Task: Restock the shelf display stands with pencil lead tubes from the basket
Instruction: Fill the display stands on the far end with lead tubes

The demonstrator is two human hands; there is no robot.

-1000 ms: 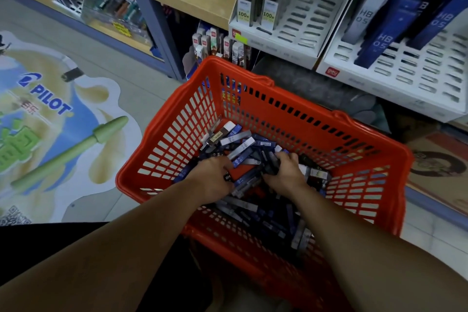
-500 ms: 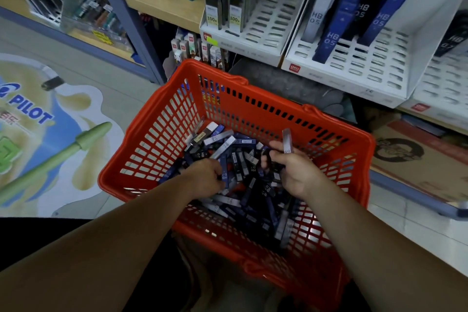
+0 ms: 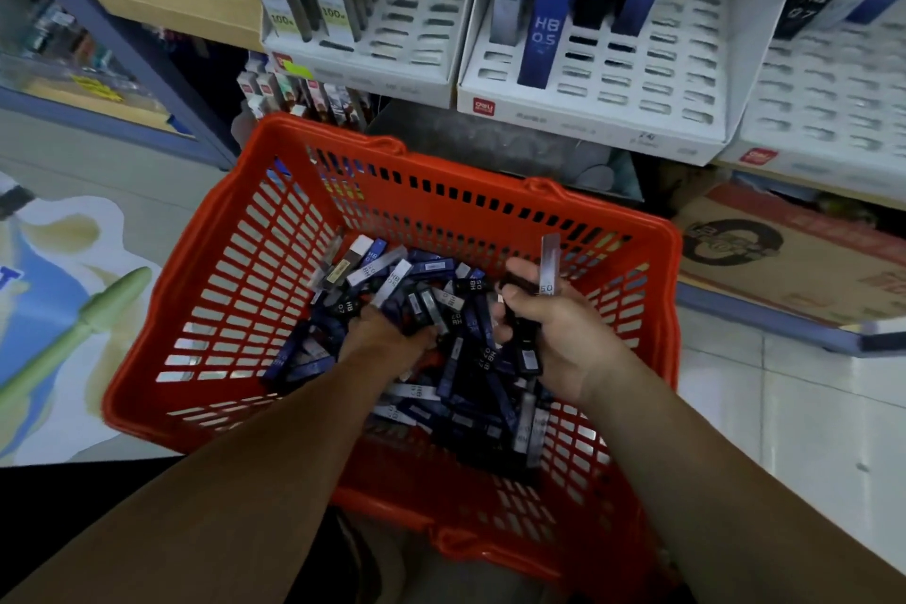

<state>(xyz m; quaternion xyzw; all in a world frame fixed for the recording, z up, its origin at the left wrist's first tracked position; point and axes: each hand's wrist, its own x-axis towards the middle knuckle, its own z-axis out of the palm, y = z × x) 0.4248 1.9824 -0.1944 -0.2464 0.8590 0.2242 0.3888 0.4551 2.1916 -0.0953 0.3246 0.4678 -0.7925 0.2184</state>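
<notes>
By the basket's [image 3: 672, 289] right wall the right hand [image 3: 564, 338] clasps several tubes [image 3: 549, 262], likely batching them for the display stand [image 3: 588, 115]; the left hand [image 3: 387, 338] sits buried in the pile, grip unclear.

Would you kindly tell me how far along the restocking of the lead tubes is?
Done: a handful of tubes stand in the middle stand, most of its slots bare. In hand: the right hand grips a grey tube and some dark ones; the left hand is down in the pile, grip unclear. Left: the pile covers the basket floor, so most of the job remains.
</notes>
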